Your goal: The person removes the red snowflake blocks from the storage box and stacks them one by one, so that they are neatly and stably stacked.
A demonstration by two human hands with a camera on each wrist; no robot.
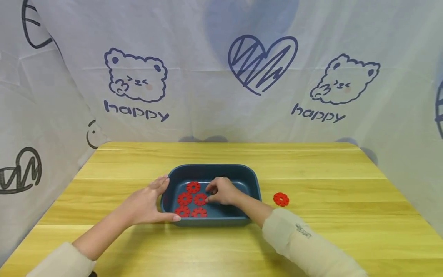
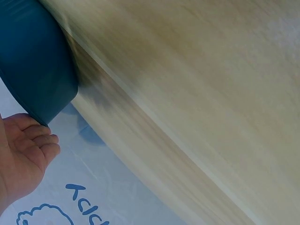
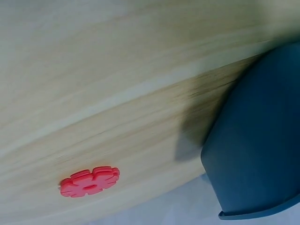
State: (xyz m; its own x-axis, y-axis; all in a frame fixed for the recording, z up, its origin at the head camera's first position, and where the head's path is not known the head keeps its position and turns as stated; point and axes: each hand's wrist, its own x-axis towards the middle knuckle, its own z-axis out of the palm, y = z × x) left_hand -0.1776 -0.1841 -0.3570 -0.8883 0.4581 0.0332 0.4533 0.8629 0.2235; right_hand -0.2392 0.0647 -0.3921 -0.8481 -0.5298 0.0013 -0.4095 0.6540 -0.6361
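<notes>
A dark blue rectangular box (image 1: 254, 181) sits on the table. Inside it, toward the left, lie several red flower-shaped discs with notched edges and a centre hole, among them one red disc (image 1: 193, 187) near the back. My left hand (image 1: 149, 204) spans the box's front left corner, thumb along the front rim and fingers at the left rim; the left wrist view shows those fingertips (image 2: 49, 139) at the rim. My right hand (image 1: 225, 192) reaches into the box, thumb and index apart, the thumb right at the edge of another red disc (image 1: 200, 199).
To the right of the box, red notched discs (image 3: 89, 182) lie stacked on the wooden table (image 1: 328, 231). A white cloth (image 1: 207, 115) printed with bears and hearts hangs behind the table and along its sides.
</notes>
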